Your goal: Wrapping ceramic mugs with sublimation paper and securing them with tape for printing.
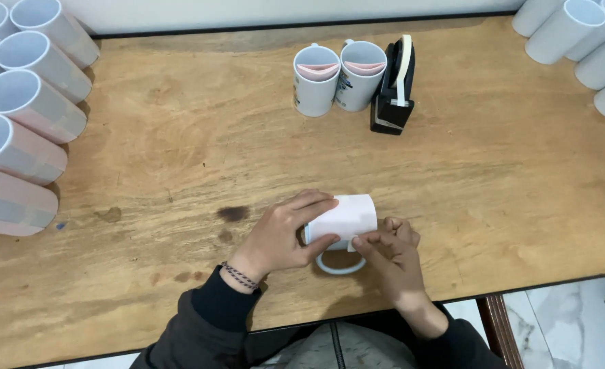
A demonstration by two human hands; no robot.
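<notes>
At nine to ten o'clock of the wooden table [179, 137], a row of white mugs wrapped in pale sheets [22, 123] is laid on its side. Near the front edge at six o'clock, the left hand [282, 236] is closed around a white mug [340, 225] lying on its side, with fingers curled over a pale paper sheet [347, 215] wrapped on it; the handle is turned toward the person. The right hand [391, 256] is pressed against the mug at its four o'clock, fingertips pinching the sheet's edge. At twelve o'clock, two upright mugs [336, 78] are seen beside a black tape dispenser [392, 85]. More white mugs [589, 41] are stacked at two o'clock
</notes>
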